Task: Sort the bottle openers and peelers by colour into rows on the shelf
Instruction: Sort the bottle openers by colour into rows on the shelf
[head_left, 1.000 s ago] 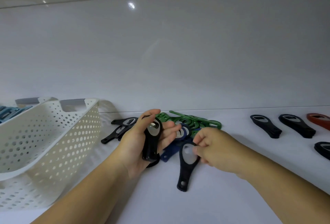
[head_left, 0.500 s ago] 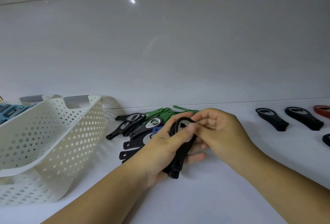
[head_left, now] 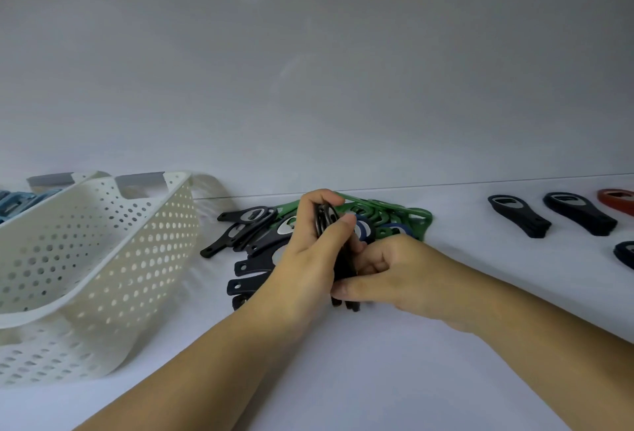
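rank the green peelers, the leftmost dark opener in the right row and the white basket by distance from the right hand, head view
1. green peelers: in the pile just behind the right hand.
2. leftmost dark opener: off to its right.
3. white basket: far left, past the left hand.

No word, label, brand, number or sign can be read anywhere in this view. The black bottle openers [head_left: 325, 221], gripped between the left hand [head_left: 305, 259] and the right hand [head_left: 408, 276], show only dark plastic edges. The loose openers [head_left: 254, 218] on the shelf [head_left: 377, 379] show plain metal plates, too blurred to give any mark, and the white basket [head_left: 103, 242] bears only holes.
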